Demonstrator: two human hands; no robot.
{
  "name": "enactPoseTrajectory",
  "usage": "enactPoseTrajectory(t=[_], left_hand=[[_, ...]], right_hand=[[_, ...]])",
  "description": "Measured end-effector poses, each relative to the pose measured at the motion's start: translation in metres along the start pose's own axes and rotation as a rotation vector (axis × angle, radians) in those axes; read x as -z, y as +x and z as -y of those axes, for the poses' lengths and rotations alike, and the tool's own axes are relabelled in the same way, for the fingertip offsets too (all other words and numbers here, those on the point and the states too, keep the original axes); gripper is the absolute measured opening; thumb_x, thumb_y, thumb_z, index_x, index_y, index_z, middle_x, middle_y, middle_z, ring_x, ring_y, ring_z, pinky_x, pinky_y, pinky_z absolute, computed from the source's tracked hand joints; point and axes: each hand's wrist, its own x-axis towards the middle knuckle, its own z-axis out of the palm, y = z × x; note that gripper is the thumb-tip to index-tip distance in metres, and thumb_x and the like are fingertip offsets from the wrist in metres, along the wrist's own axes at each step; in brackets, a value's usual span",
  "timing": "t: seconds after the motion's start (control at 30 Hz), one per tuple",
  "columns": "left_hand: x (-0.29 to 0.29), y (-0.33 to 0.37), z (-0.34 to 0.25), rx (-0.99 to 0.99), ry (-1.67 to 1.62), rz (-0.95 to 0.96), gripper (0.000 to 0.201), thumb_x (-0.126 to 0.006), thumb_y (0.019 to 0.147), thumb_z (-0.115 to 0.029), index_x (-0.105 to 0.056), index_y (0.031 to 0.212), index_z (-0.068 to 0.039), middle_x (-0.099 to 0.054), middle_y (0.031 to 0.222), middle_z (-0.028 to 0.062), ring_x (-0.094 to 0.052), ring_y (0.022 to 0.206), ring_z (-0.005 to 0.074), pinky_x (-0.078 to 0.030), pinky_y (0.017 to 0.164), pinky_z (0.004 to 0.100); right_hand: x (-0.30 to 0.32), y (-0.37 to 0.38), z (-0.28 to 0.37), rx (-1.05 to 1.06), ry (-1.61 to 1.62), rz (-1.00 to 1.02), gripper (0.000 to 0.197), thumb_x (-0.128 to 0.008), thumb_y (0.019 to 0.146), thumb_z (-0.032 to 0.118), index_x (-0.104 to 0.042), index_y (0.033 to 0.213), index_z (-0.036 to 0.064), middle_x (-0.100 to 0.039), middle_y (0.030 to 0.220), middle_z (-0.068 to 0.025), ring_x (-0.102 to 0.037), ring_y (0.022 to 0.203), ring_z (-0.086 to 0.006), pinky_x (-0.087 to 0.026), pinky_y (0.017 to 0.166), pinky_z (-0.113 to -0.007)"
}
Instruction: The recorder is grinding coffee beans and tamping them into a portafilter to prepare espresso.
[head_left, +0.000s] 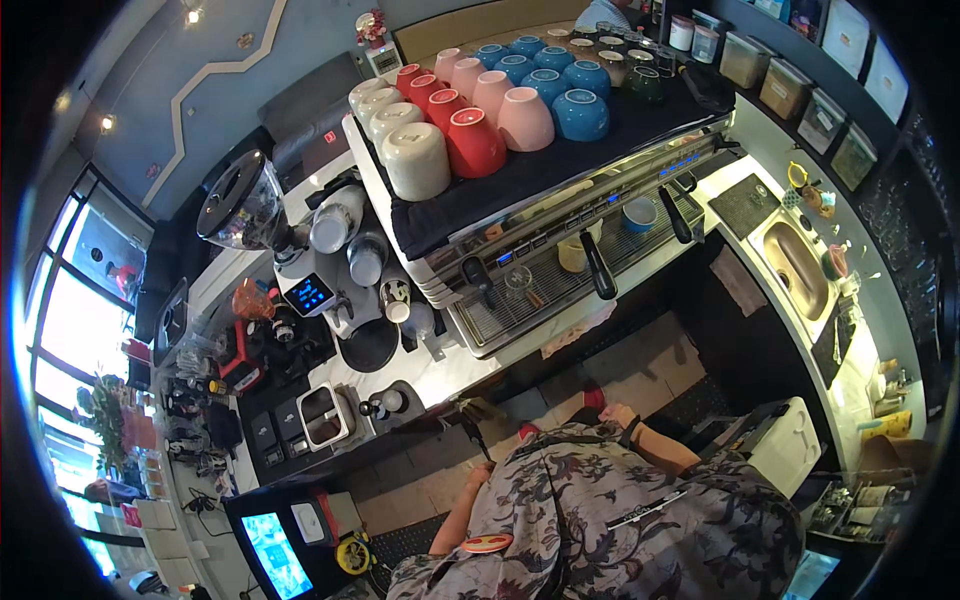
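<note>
My left hand [481, 474] is low at the front of my patterned shirt, its fingers curled in. Just beyond it is a thin dark stick-like thing, with a tan, cloth-like piece [482, 409] at its far end by the counter edge. I cannot make out what the fingers close on. To the right, my right hand [619, 414] is at waist height with a dark band on the wrist. Its fingers are bent, and whatever may be in them is too small to name. A red shoe [594, 398] shows beside it on the tiled floor [640, 365].
Ahead stands a large espresso machine [590, 265], topped with rows of upturned cups [487, 140]. A coffee grinder [250, 215] and a steel container [326, 415] are on the left counter. On the right counter are a sink [790, 265] and a black mat [743, 206].
</note>
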Motion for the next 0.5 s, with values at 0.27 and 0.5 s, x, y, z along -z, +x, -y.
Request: enactPoseTrajectory(t=[0.27, 0.5], left_hand=[[0.005, 0.030, -0.022, -0.003, 0.013, -0.002, 0.043, -0.060, 0.082, -0.037, -0.064, 0.119, -0.015, -0.066, 0.117, 0.0115, -0.063, 0.108, 0.0304, -0.049, 0.091, 0.0387], [0.001, 0.006, -0.016, -0.010, 0.015, -0.002, 0.043, -0.060, 0.082, -0.037, -0.064, 0.119, -0.015, -0.066, 0.116, 0.0116, -0.063, 0.108, 0.0304, -0.049, 0.090, 0.0387]], right_hand=[[0.008, -0.008, 0.017, -0.021, 0.022, -0.024, 0.036, -0.063, 0.082, 0.043, -0.071, 0.087, 0.0080, -0.068, 0.087, -0.0168, -0.067, 0.082, -0.0331, -0.051, 0.073, -0.041], [0.002, -0.007, 0.010, 0.026, 0.098, -0.068, 0.033, -0.066, 0.080, 0.041, -0.072, 0.088, 0.0096, -0.068, 0.086, -0.0167, -0.068, 0.079, -0.0327, -0.052, 0.072, -0.041]])
